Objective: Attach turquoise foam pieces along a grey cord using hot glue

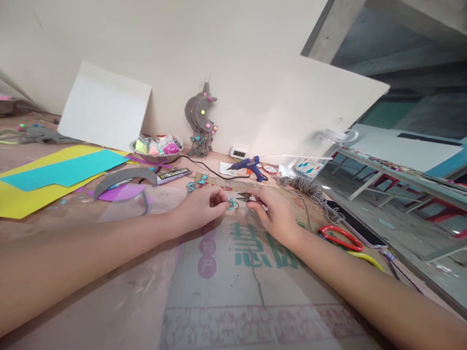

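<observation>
My left hand (206,208) pinches a small turquoise piece (232,204) with dark cord, between thumb and fingertips. Just right of it, my right hand (274,210) is closed around small snips (244,197). Their two dark pointed blades are parted and point left towards the turquoise piece; the grip is mostly hidden by my fingers. Both hands are above a printed cardboard sheet (219,294) covered by clear plastic. A few more turquoise pieces (202,179) with grey cord lie behind my left hand.
A blue glue gun (251,167) stands beyond my hands. To the right are grey yarn (308,188), a phone (355,223) and red-handled scissors (341,237). A bowl (156,154) of coloured clay, yellow sheets (22,206) and a grey arc (124,179) lie left. A moon-shaped hanging (200,114) leans on the wall.
</observation>
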`<control>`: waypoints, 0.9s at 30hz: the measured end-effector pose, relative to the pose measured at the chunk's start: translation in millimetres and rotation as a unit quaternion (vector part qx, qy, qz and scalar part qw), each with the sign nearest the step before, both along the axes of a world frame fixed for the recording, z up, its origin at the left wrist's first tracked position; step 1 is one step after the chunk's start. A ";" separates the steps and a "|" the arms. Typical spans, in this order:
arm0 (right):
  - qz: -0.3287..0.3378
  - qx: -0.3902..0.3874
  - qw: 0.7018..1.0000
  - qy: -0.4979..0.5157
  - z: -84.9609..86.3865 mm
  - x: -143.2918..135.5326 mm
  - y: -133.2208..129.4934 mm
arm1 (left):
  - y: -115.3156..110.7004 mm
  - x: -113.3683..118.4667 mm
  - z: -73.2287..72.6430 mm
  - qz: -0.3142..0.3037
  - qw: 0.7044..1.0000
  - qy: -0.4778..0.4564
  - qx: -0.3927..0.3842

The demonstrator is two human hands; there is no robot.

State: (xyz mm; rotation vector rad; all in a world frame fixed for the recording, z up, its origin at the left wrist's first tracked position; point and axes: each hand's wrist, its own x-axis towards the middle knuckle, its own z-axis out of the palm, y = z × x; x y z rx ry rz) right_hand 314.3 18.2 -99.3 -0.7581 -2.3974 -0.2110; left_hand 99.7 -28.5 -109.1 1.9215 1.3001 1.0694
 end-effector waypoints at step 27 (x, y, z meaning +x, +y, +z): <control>-0.034 -0.087 0.982 0.164 -5.2 1.8 11.3 | -0.4 0.8 2.2 0.007 1.000 -0.012 -0.010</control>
